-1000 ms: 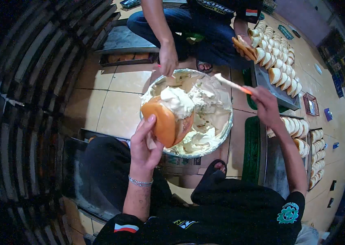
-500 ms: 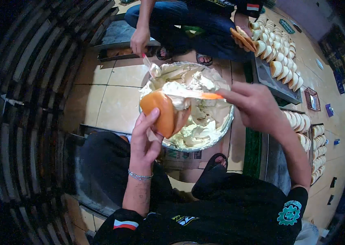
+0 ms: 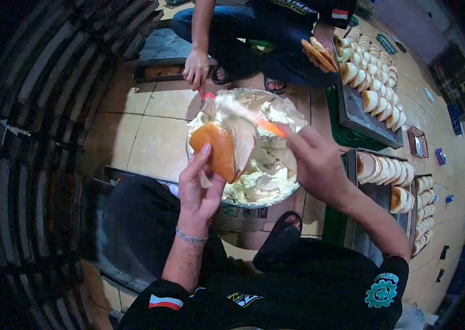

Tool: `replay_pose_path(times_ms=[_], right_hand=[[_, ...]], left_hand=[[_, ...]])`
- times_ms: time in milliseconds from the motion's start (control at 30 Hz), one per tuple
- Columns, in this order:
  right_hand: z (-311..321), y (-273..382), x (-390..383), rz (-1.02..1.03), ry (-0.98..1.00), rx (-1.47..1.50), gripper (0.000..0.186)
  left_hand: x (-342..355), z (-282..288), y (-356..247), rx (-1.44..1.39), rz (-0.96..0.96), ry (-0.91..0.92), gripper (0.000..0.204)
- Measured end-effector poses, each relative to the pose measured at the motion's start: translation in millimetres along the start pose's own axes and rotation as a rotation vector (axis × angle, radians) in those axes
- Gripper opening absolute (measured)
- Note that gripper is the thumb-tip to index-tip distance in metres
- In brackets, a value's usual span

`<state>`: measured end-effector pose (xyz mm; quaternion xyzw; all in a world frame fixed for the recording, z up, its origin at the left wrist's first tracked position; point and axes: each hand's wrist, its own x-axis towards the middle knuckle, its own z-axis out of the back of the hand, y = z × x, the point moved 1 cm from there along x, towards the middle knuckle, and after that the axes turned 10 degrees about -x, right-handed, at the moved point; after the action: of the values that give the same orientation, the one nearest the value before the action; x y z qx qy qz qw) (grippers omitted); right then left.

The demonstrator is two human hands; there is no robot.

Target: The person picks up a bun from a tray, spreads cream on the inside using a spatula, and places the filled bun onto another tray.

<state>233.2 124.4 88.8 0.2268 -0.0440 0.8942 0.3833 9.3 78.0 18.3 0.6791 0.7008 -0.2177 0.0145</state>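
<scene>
My left hand (image 3: 202, 190) holds a split bun (image 3: 213, 149) with a smooth brown crust, gripped between thumb and fingers. Its halves stand apart, and a pale creamy layer covers the inner face seen on the right. My right hand (image 3: 320, 165) is closed around the orange handle of a spatula (image 3: 272, 128). The spatula's blade, smeared by motion, is above the bun's upper right edge. Beneath both hands stands a large round bowl (image 3: 260, 204) of whipped pale cream (image 3: 263, 181).
Across the bowl, a co-worker's hand (image 3: 196, 67) dips a pink-handled spatula (image 3: 208, 95); the other holds an opened bun (image 3: 320, 55). Bun-filled trays (image 3: 356, 118) stand at right, including a nearer tray (image 3: 372, 193). A dark slatted rack (image 3: 40, 110) lines the left.
My right hand has moved left and down, and the spatula now slants upward. More of the bun's cream-coated inside shows. The co-worker's bun has shifted left and their spatula hand lower.
</scene>
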Motion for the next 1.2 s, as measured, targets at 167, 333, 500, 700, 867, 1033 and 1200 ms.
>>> replay_pose_path(times_ms=[167, 333, 500, 700, 867, 1033, 1200], right_hand=[[2, 7, -26, 0.05, 0.183, -0.088, 0.053], [21, 6, -39, -0.174, 0.165, 0.187, 0.04], [24, 14, -12, -0.588, 0.32, 0.646, 0.028], [31, 24, -12, -0.388, 0.254, 0.55, 0.029], [26, 42, -32, -0.025, 0.282, 0.32, 0.056], [41, 53, -43, 0.039, 0.373, 0.336, 0.063], [39, 10, -24, -0.072, 0.011, 0.286, 0.034]], left_hand=[[4, -7, -5, -0.023, -0.123, -0.101, 0.039], [-2, -5, -9, 0.125, -0.264, 0.042, 0.049], [2, 10, 16, 0.776, -0.52, 0.142, 0.056], [6, -16, 17, 1.165, -0.935, 0.301, 0.065], [4, -18, 11, 1.434, -1.08, 0.236, 0.061], [4, -20, 5, 1.482, -1.143, 0.211, 0.062], [5, -6, 6, 1.171, -0.781, 0.136, 0.058]])
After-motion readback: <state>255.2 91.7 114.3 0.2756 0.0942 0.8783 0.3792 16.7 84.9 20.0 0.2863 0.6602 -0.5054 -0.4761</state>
